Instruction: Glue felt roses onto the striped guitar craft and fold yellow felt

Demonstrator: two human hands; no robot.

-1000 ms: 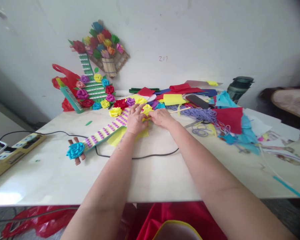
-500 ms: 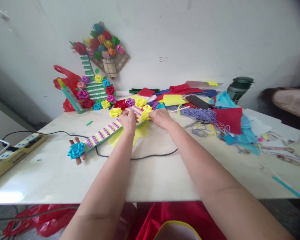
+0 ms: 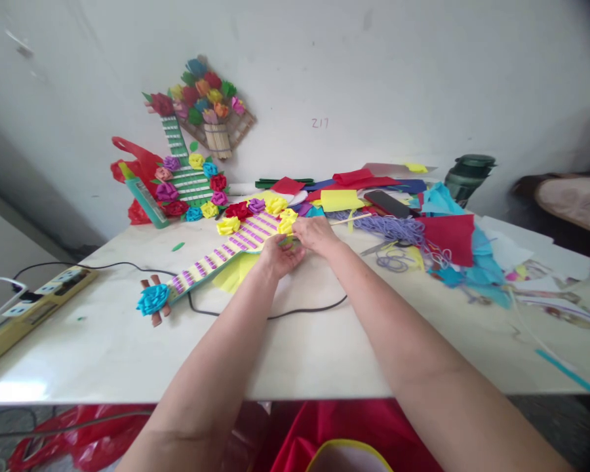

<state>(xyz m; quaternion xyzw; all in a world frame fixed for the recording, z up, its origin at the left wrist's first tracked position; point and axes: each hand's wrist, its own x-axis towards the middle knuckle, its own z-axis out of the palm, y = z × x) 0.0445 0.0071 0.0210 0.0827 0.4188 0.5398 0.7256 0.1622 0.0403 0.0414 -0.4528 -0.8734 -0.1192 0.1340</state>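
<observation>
A paper craft guitar point(image 3: 211, 262) lies slantwise on the table, its cream front crossed by purple strips. A blue paper rose point(image 3: 152, 299) sits at its head. Yellow, red and purple roses edge its body, among them a yellow rose point(image 3: 288, 221) close to my hands. My left hand point(image 3: 281, 257) is at the near edge of the body, palm turned up, fingers apart and loosely bent. Just right of it, my right hand point(image 3: 315, 235) is closed on a thin wooden stick point(image 3: 351, 219) that juts out to the right. The stick's other end is hidden.
Behind stand a green flower-trimmed guitar point(image 3: 191, 183), a glue bottle point(image 3: 145, 203) and a wall bouquet point(image 3: 216, 137). To the right lie purple yarn point(image 3: 388, 228), a phone point(image 3: 387, 204) and coloured paper point(image 3: 447, 236). A black cable point(image 3: 305, 309) crosses the table from the power strip point(image 3: 39, 308).
My left hand has moved right from the guitar's front to its near edge and turned palm up with its fingers apart. My right hand stays nearly in place with the stick.
</observation>
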